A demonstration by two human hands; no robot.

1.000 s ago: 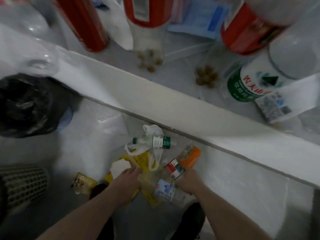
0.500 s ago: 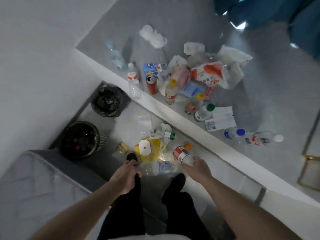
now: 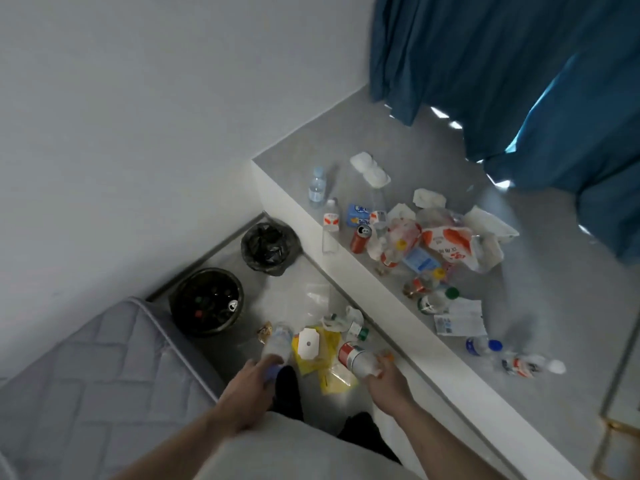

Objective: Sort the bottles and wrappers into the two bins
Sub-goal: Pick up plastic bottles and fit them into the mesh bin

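The left hand (image 3: 251,382) grips a clear water bottle (image 3: 277,344) by its lower end, and the right hand (image 3: 384,375) is wrapped round the base of a white bottle with a red band (image 3: 356,356). Both bottles are lifted over the floor litter, which lies at about twelve o'clock from the hands. Each looks empty, so light and thin-walled; the plastic would probably dent under a hard squeeze, and a hold round the body, as now, seems firmer than one at the slick cap end.

Two bins stand on the floor. The mesh bin (image 3: 207,301) at ten o'clock from the left hand already has bottles in it, while the bag-lined bin (image 3: 268,247), beyond it at about twelve o'clock, is too dark inside to read.

Between the hands lie yellow wrappers (image 3: 317,355), soft and crinkly, best pinched at an edge; I cannot count them exactly. A small green-capped bottle (image 3: 356,330) lies just past them. On the raised ledge (image 3: 381,296) at one to two o'clock I count roughly nine bottles, one red can (image 3: 360,239) and several bags and papers.
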